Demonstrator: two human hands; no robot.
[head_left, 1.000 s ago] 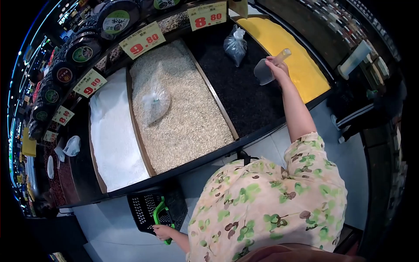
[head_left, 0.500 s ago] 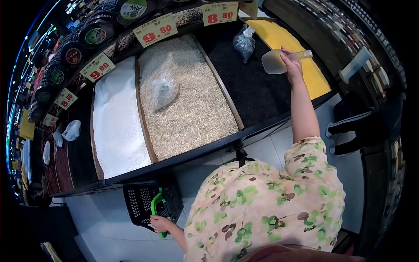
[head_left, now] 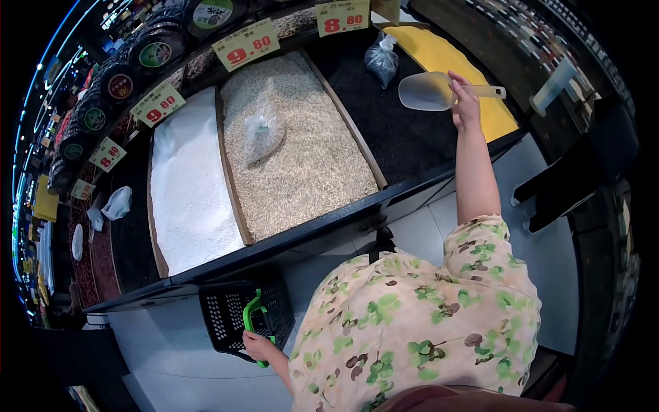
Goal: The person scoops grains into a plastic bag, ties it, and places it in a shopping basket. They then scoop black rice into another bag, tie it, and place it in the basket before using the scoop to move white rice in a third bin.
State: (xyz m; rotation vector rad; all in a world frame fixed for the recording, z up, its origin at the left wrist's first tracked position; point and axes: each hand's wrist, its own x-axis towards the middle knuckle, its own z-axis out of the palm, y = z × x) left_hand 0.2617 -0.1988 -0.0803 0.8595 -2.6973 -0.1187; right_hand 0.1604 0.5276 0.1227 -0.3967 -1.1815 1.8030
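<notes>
My right hand is closed round the handle of a translucent plastic scoop, held above the bins. The scoop's bowl points left over the black grain, and its handle end reaches over the yellow grain. I can make out no grain in the bowl. Low on the left, my left hand grips the green handle of a black shopping basket, which hangs beside the display. A tied clear bag rests on the black grain, near the scoop.
Bins of pale grain and white grain lie to the left. Another clear bag sits on the pale grain. Price signs and jars line the back. At the right stands another person in dark trousers.
The scoop has turned so that its bowl shows longer and broader, extending further left. My view has shifted slightly. Both hands keep their hold.
</notes>
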